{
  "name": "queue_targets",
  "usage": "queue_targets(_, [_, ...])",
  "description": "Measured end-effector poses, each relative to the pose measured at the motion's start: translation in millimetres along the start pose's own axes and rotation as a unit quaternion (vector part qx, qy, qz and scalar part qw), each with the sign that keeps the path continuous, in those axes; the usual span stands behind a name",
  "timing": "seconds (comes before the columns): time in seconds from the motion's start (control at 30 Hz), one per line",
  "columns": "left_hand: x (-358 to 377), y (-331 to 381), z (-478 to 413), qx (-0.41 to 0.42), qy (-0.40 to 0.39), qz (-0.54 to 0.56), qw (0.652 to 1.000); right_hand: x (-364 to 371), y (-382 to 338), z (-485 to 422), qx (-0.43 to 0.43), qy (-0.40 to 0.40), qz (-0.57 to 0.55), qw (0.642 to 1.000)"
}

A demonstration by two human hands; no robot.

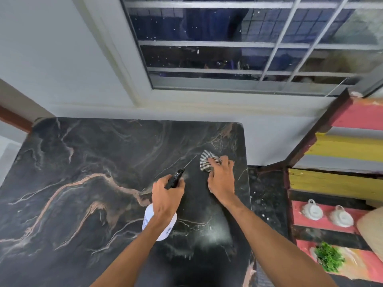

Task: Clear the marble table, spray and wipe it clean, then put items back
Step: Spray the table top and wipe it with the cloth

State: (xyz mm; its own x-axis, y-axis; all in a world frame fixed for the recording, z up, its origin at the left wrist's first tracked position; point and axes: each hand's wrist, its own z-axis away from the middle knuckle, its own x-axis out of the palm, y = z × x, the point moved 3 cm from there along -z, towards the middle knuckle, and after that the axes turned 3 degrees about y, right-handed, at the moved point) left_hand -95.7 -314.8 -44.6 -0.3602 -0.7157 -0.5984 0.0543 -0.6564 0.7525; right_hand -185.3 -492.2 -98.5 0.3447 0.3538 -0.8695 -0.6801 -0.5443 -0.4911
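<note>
While the left hand grips the spray bottle, the right hand presses a striped cloth onto the dark marble counter.

Left hand: the fingers are curled round the black trigger head. The nozzle projects beyond the knuckles, away from the person. The white bottle body lies beneath the wrist, tilted back toward the forearm. A thin line of spray runs from the nozzle toward the cloth.

Right hand: the fingers are spread and laid flat, palm down. The cloth sits bunched under the fingertips and extends past them on the far side and toward the left hand. Hand and cloth lie near the counter's far right corner, just beside the right edge.

The two hands are near each other but apart. A pale wet film shows on the counter below the right forearm.

To the right of the right hand, a painted shelf carries two white cups and a green plant.
</note>
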Motion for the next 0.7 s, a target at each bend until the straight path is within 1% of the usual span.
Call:
queue_targets(0.03, [3, 4, -3, -0.001, 0.006, 0.004, 1.000, 0, 1, -9, -0.010, -0.004, -0.014, 1.000])
queue_targets(0.1, [5, 12, -7, 0.013, 0.021, 0.005, 1.000, 2, 4, -27, 0.040, 0.012, -0.042, 0.998])
queue_targets(0.13, [5, 15, -10, 0.020, 0.029, 0.006, 0.999, 4, 0, -34, 0.050, 0.020, -0.047, 0.997])
queue_targets(0.17, [5, 17, -13, 0.025, 0.037, 0.010, 0.999, 8, -9, -39, 0.025, 0.019, -0.042, 0.999])
queue_targets(0.2, [5, 18, -16, 0.026, 0.044, 0.016, 0.999, 14, -22, -41, -0.032, 0.003, -0.039, 0.999])
queue_targets(0.27, [7, 20, -24, 0.027, 0.057, 0.025, 0.998, 29, -43, -49, -0.175, -0.047, -0.026, 0.983])
queue_targets(0.3, [8, 21, -26, 0.030, 0.056, 0.027, 0.998, 31, -46, -56, -0.219, -0.052, -0.019, 0.974])
queue_targets(0.33, [9, 22, -31, 0.032, 0.060, 0.029, 0.997, 30, -44, -73, -0.218, -0.042, -0.018, 0.975])
queue_targets(0.37, [9, 24, -35, 0.033, 0.063, 0.029, 0.997, 24, -38, -92, -0.174, -0.020, -0.022, 0.984])
queue_targets(0.43, [9, 26, -45, 0.032, 0.065, 0.031, 0.997, 9, -13, -131, -0.028, 0.034, -0.015, 0.999])
queue_targets(0.47, [9, 27, -49, 0.031, 0.063, 0.035, 0.997, 1, 0, -143, 0.036, 0.051, -0.001, 0.998])
queue_targets(0.5, [8, 28, -53, 0.031, 0.064, 0.044, 0.997, -4, 7, -150, 0.070, 0.062, 0.018, 0.995])
queue_targets(0.53, [7, 29, -56, 0.032, 0.064, 0.054, 0.996, -4, 7, -150, 0.082, 0.070, 0.028, 0.994])
queue_targets(0.57, [6, 29, -59, 0.033, 0.066, 0.062, 0.995, -1, -2, -147, 0.072, 0.074, 0.026, 0.994])
queue_targets(0.6, [4, 30, -61, 0.034, 0.069, 0.066, 0.995, 6, -18, -140, 0.044, 0.068, 0.017, 0.997])
queue_targets(0.67, [-3, 29, -66, 0.035, 0.078, 0.062, 0.994, 29, -60, -121, -0.067, 0.027, -0.004, 0.997])
queue_targets(0.7, [-7, 27, -69, 0.034, 0.081, 0.060, 0.994, 42, -79, -111, -0.132, -0.003, -0.006, 0.991])
